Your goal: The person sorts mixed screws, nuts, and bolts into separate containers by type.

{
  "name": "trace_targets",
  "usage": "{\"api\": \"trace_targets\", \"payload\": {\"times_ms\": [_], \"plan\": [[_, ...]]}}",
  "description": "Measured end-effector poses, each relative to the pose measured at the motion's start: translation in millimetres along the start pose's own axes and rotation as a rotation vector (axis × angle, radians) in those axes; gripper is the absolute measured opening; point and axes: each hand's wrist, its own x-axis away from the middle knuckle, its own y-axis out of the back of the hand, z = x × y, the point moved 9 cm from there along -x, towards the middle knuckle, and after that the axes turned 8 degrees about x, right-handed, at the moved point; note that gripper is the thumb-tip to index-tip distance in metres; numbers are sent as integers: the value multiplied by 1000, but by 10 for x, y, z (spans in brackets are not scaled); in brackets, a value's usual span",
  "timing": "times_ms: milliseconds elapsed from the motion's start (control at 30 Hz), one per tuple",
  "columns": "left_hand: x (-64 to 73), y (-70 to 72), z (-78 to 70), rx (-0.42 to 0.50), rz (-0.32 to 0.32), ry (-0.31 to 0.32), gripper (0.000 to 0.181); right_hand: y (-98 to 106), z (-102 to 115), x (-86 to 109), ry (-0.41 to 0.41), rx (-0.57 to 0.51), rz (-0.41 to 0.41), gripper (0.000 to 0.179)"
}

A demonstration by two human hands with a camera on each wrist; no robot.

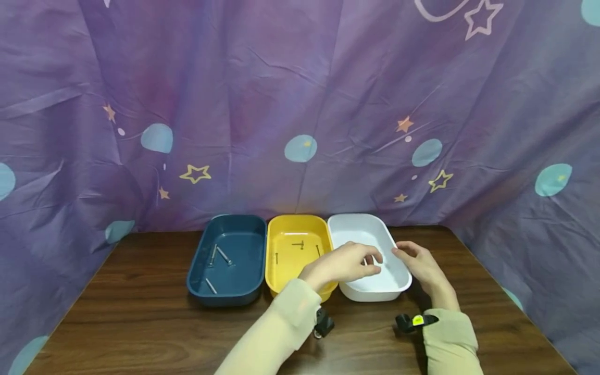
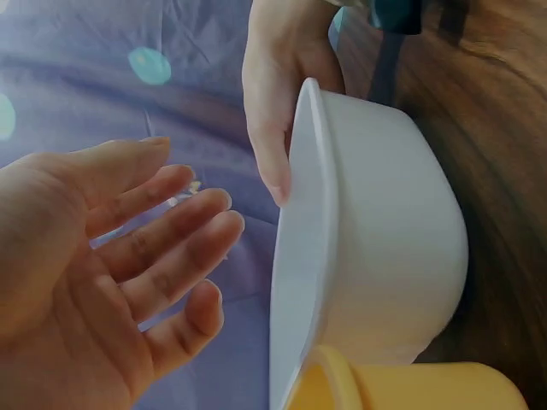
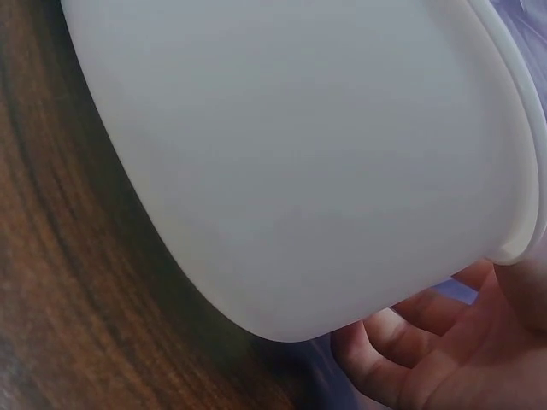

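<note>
A white plastic bin (image 1: 367, 297) stands at the right end of a row of three. My left hand (image 1: 348, 262) hovers above it, fingers loosely bent, and the left wrist view shows nothing in the palm. On the bin's right side, my right hand (image 1: 423, 265) holds the wall. Its thumb lies over the rim inside, while its curled fingers (image 3: 376, 359) are at the outer wall. Part of the bin's floor is hidden behind the left hand and forearm. In the right wrist view, the bin's outer wall fills most of the frame.
A yellow bin (image 1: 300, 221) with several small dark screws (image 1: 300, 244) touches the white one. Left of it, a dark blue bin (image 1: 244, 245) holds three silver bolts (image 1: 224, 255). All stand on a wooden table (image 1: 140, 312) before a purple curtain (image 1: 262, 104).
</note>
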Motion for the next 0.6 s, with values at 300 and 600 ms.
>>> {"api": "trace_targets", "payload": {"times_ms": [300, 600], "plan": [[384, -169, -44, -1, 46, 1, 15, 2, 8, 10, -4, 13, 6, 49], [808, -280, 0, -62, 37, -29, 9, 13, 15, 3, 4, 24, -22, 48]]}}
